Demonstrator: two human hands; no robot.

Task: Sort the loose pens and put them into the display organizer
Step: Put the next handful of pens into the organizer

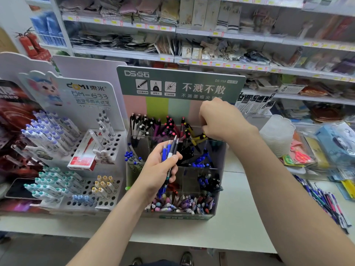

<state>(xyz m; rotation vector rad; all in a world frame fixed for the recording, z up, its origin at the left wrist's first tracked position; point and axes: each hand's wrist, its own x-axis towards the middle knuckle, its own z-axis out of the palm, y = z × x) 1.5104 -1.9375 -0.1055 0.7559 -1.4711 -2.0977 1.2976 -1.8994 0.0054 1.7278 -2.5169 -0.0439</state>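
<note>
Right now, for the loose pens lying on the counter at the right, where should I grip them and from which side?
Grip the loose pens around mid-barrel, coming from above with the right hand, fingers across their length. They lie flat on the counter, roughly parallel, so a pinch across the middle should gather several; their ends fan out and would likely scatter.

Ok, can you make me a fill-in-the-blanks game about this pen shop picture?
1. The bunch of pens is held in the ____ hand.
2. The right hand reaches in beside the ____ pens.
3. The display organizer has a ____ header board.
4. Loose pens lie on the counter to its ____.

Missing words: left, yellow, green, right.
</note>
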